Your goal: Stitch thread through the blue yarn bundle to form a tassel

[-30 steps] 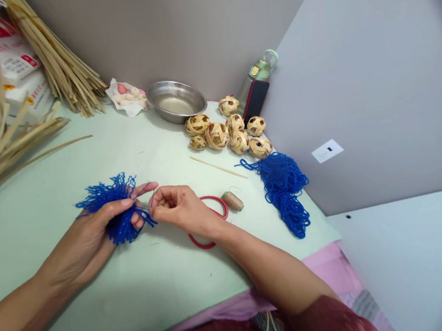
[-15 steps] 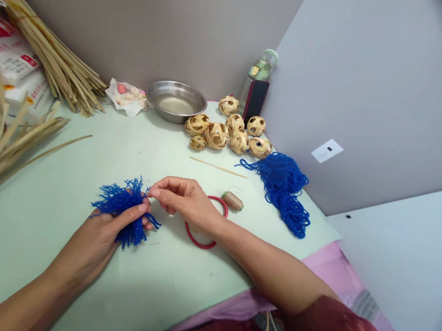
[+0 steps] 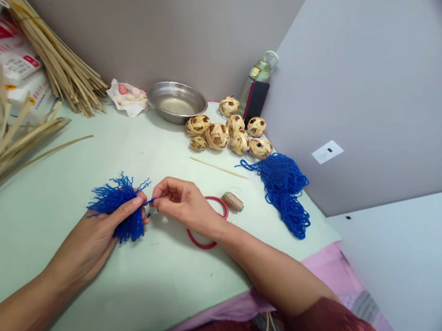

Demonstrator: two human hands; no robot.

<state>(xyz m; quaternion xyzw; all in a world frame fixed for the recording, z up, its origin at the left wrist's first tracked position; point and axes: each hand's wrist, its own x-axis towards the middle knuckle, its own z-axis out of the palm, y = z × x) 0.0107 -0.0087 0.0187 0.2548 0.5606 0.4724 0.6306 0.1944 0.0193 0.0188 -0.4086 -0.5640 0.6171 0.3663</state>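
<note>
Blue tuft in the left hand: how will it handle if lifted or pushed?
Probably floppy: the tuft splays into loose frayed ends around the left hand. Likely light: a loose grip holds it. Pushed, it would probably drag and snag, not roll; the right hand pinches one strand at its edge.

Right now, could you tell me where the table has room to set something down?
Bare tabletop lies between the bamboo strips and the woven balls, and along the near edge below both forearms. Crowded: far right, around bowl and blue yarn pile. Left hand and right hand grip the blue tassel.
</note>
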